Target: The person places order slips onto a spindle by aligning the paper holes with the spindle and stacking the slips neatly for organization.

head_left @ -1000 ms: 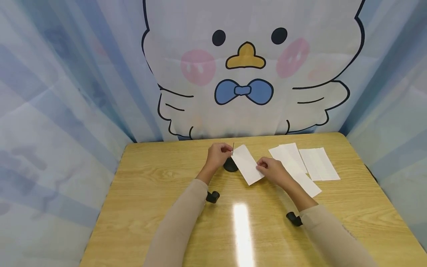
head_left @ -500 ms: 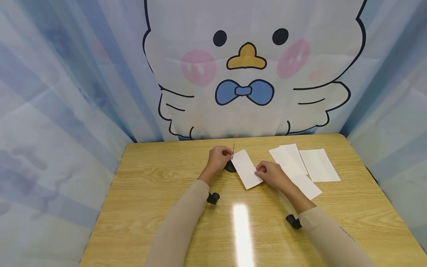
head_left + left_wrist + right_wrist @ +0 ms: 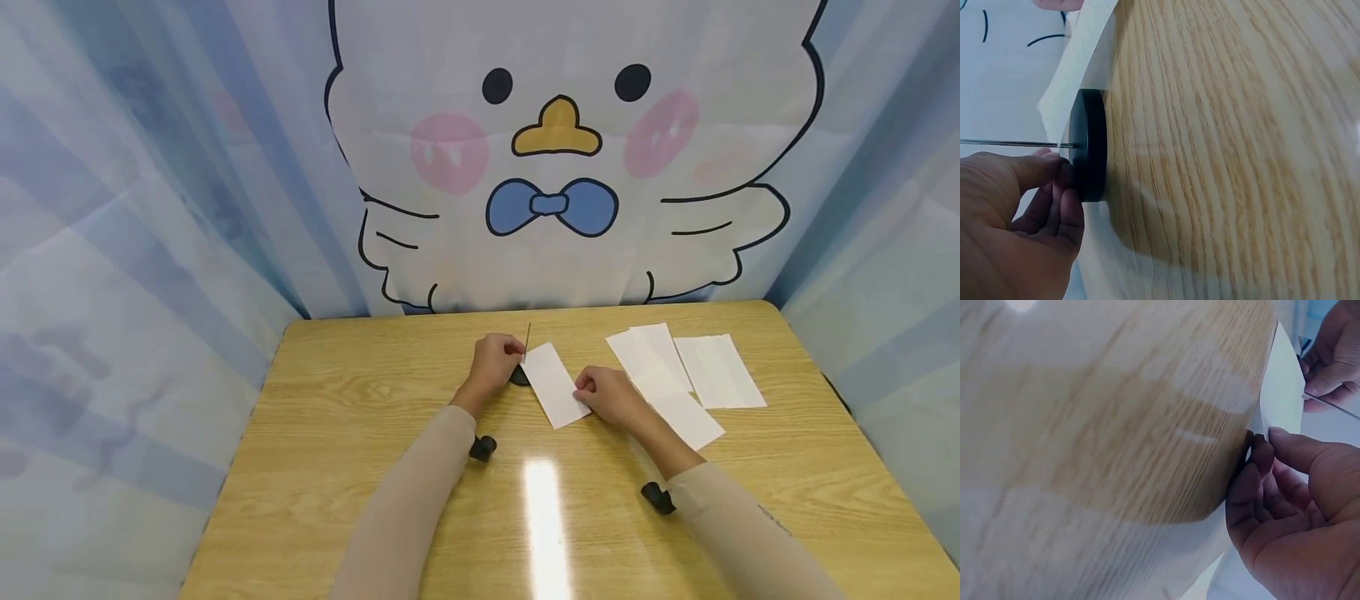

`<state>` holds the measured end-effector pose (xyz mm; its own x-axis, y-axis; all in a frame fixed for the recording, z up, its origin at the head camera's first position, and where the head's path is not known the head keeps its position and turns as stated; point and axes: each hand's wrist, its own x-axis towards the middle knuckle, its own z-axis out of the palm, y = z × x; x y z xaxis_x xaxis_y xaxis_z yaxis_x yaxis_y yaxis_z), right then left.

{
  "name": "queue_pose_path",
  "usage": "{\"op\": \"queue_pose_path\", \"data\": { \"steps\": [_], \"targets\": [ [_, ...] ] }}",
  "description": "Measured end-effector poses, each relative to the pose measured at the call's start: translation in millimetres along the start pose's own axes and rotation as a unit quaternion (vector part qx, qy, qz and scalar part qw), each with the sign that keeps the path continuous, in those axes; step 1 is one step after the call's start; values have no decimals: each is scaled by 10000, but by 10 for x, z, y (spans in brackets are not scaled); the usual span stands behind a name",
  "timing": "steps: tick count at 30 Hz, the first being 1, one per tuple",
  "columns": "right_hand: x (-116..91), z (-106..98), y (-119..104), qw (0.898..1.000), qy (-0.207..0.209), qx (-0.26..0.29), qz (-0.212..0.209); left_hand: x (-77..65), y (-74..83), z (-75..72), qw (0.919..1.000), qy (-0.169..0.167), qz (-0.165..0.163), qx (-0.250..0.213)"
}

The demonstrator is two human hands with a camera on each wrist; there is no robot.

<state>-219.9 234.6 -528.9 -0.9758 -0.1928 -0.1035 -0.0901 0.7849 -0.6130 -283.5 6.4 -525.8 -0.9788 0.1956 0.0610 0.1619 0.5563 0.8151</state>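
A bill spike stands near the back of the table, with a black round base (image 3: 1091,147) and a thin upright metal rod (image 3: 1010,143). My left hand (image 3: 492,364) pinches the corner of a white paper slip (image 3: 556,387) right at the rod, low down near the base. In the left wrist view the thumb and index finger meet beside the rod; whether it pierces the slip is hard to see. At the slip's right edge, my right hand (image 3: 609,393) pinches the paper between thumb and fingers. The slip slants down to the right, and my left hand partly hides the base.
Several other white paper slips (image 3: 651,358) lie overlapping on the right side of the wooden table (image 3: 337,467), one reaching behind my right hand. A curtain (image 3: 450,250) with a cartoon face hangs behind the table's back edge. Black wrist mounts show beside both sleeves.
Both hands and the slip have come down a little, and the slip's corner sits lower along the rod. More of the rod shows above it. The loose slips have stayed put.
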Motion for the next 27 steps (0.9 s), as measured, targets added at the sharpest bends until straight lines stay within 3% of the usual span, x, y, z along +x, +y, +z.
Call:
{"op": "queue_pose_path", "data": {
  "steps": [11,17,27],
  "targets": [
    [-70,-52,-46,9996,197,-205,-26,-24,-1,-7,10000,2,-54,-58],
    [-126,-169,31,9995,250,-138,-167,-69,-29,-95,9999,-34,-42,-92],
    [-277,-470,270,9984,553,83,-130,-167,-70,-204,9980,-603,27,-208]
  ]
}}
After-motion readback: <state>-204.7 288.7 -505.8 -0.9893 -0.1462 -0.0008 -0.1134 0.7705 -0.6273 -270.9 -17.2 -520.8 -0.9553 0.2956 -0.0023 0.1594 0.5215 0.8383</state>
